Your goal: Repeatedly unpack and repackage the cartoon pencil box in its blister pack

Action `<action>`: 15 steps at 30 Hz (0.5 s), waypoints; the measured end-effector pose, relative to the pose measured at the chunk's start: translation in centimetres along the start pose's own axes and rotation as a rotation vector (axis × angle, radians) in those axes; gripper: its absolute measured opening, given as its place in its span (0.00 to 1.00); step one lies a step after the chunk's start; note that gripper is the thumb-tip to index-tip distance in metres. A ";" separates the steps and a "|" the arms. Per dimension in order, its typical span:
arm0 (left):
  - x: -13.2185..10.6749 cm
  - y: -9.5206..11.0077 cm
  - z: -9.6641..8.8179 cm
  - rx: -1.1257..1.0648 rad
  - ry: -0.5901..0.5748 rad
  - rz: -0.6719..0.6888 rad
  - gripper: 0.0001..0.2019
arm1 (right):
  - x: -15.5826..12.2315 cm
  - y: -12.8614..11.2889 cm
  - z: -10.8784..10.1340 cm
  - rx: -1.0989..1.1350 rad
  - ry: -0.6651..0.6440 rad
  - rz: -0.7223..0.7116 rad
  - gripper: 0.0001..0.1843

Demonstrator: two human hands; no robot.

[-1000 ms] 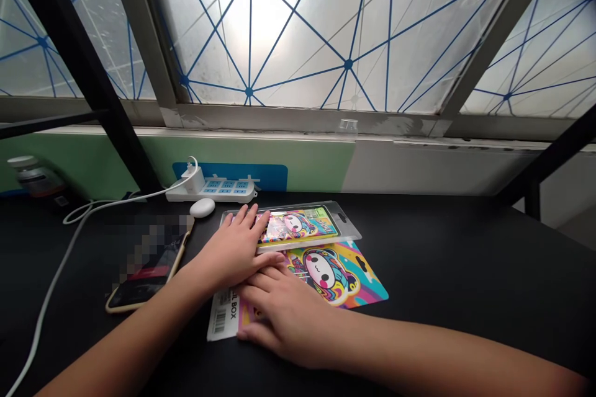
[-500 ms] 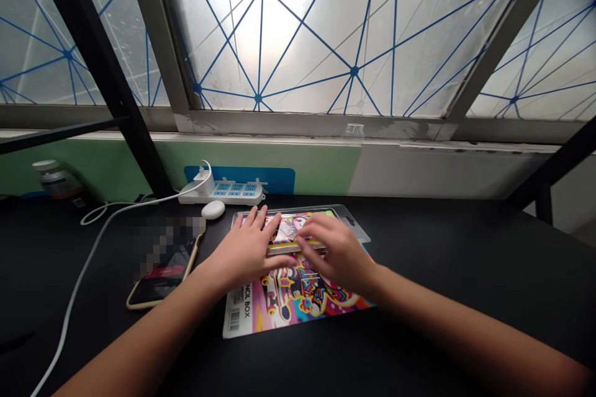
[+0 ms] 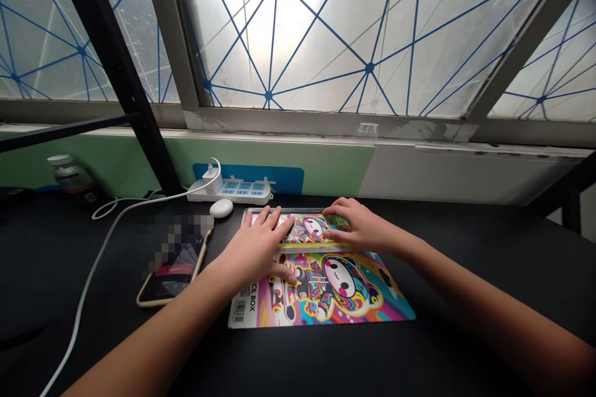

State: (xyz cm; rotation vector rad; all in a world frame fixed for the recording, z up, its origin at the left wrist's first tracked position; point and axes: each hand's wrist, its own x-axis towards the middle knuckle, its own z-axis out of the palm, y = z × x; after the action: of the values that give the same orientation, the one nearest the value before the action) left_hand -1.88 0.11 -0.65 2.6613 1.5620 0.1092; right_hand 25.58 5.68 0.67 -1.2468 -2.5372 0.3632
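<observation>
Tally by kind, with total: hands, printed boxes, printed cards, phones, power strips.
Hands: 2 (left hand, right hand)
Printed box: 1
Printed card: 1
Phone: 1
Power strip: 1
Total: 6

The card (image 3: 347,294) reads "CIL BOX", printed sideways beside a barcode (image 3: 239,310); the first word's start is hidden.

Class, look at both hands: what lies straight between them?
In the head view, the middle of the upper printed pack lies between the left hand and right hand, its cartoon face showing.
</observation>
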 end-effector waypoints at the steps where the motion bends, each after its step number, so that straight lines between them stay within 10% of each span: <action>1: 0.0 0.0 0.0 0.000 -0.001 0.001 0.59 | 0.0 0.2 -0.3 0.002 -0.036 0.011 0.33; 8: -0.2 0.1 -0.2 0.003 0.014 0.004 0.59 | 0.6 0.6 -1.4 0.006 -0.185 0.033 0.37; 15: -0.2 -1.3 -0.8 -0.116 0.164 0.059 0.47 | 0.5 0.0 -1.3 -0.015 -0.056 0.007 0.31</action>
State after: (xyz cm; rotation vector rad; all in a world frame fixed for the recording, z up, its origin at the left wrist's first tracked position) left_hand -3.17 0.53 0.07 2.6667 1.4692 0.4182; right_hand 25.74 6.24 1.96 -1.2683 -2.5879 0.3866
